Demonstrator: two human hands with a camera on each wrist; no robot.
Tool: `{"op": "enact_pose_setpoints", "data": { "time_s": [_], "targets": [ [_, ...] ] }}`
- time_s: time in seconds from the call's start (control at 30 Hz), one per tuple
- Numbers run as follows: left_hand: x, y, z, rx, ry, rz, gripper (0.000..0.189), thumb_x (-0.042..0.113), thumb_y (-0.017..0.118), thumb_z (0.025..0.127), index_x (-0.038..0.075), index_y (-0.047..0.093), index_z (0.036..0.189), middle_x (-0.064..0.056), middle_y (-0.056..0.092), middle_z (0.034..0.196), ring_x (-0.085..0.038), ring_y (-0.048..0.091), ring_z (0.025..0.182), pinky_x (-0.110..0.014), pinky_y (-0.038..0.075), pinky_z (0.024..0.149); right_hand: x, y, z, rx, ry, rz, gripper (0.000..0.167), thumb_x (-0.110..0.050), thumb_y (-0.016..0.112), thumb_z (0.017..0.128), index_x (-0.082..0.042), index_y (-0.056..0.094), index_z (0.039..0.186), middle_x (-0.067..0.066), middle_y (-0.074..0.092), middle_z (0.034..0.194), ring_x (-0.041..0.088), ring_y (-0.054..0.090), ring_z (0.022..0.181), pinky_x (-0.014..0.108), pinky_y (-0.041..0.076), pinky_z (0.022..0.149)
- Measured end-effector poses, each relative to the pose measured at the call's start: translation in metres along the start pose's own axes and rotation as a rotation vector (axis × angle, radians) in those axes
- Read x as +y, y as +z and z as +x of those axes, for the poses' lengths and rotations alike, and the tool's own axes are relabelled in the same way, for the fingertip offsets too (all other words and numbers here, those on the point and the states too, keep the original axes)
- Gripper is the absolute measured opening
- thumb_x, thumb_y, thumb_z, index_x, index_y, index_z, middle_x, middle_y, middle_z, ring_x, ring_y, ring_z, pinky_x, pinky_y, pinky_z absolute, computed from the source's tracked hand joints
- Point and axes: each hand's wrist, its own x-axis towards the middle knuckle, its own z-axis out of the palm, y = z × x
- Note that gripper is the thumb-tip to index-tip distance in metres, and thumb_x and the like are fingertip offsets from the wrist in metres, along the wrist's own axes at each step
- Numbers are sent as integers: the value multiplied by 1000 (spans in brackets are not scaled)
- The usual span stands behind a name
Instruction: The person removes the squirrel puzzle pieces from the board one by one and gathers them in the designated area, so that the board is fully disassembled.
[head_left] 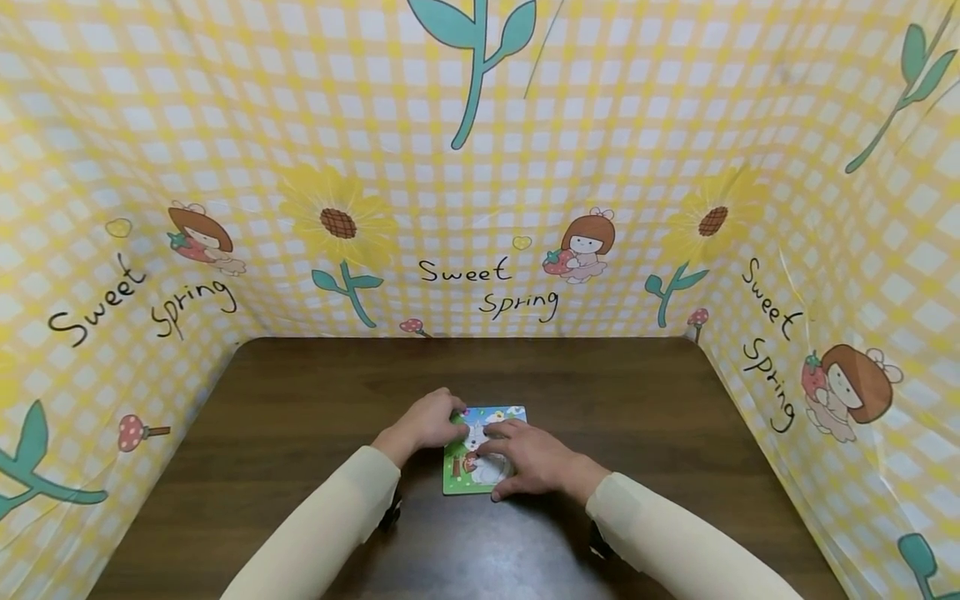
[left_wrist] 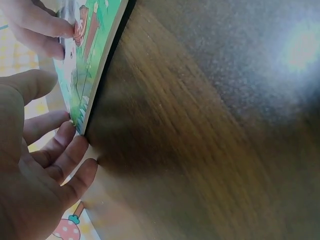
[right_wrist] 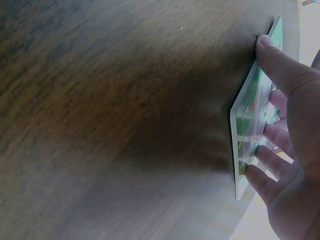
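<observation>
A thin rectangular picture board (head_left: pixel 457 481) lies flat on the table, printed with a white cartoon animal on green grass under blue sky. Faint seam-like lines cross its print in the left wrist view. My left hand (head_left: pixel 429 422) is at its far left corner, the slightly bent fingertips (left_wrist: pixel 65 131) touching the edge. From the right, my right hand (head_left: pixel 536 458) lies over the board with spread fingers resting on the picture. Its thumb (right_wrist: pixel 265 42) touches the near edge in the right wrist view. The right part of the print is hidden under that hand.
The dark wood-grain table (head_left: pixel 322 375) has rounded far corners. A yellow checked cloth (head_left: pixel 480 192) with sunflowers and "Sweet Spring" lettering surrounds it at the back and both sides. A bright light reflection (left_wrist: pixel 302 50) shows on the tabletop.
</observation>
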Motion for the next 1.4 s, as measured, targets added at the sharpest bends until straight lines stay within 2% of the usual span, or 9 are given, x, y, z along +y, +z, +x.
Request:
{"op": "enact_pose_setpoints", "data": {
  "time_s": [0.3,0.63,0.87,1.07,1.27,1.4],
  "targets": [
    [2,-1,-2,31,23,-5,33,29,71,92,8,75,117,-7,62,108,-18,56,87,-40,51,84,1,0,1,2,5,-1,70,-65,75,84,-31,59,143,4,47,157,25,41,147,43,39,116],
    [1,-3,1,23,22,14,31,28,71,92,7,75,114,-6,65,108,-19,60,90,-40,52,86,2,0,1,-12,21,13,71,-66,74,83,-32,59,143,3,44,159,26,40,148,45,39,117],
    [3,-5,3,-17,5,21,30,26,72,89,8,73,113,-6,62,109,-19,59,93,-41,52,89,1,0,1,-12,19,2,71,-66,74,84,-31,59,144,3,45,159,26,40,147,43,40,116],
    [5,-3,7,-76,-25,24,35,29,73,90,7,67,117,-8,59,116,-24,56,105,-45,50,97,0,0,1,-19,19,-11,72,-65,74,84,-30,57,146,2,44,159,26,39,148,43,39,117],
    [4,0,9,-81,-10,34,27,33,73,89,11,67,104,-6,56,112,-24,53,103,-45,49,93,1,0,1,-11,8,-26,74,-66,74,84,-29,57,146,3,45,159,26,40,148,42,41,115],
    [0,2,7,-65,-3,-2,27,32,73,89,12,66,105,-4,55,110,-22,52,100,-43,49,91,1,0,1,-13,8,-28,74,-66,74,84,-29,57,146,3,44,159,26,40,148,42,41,115]
  ]
}}
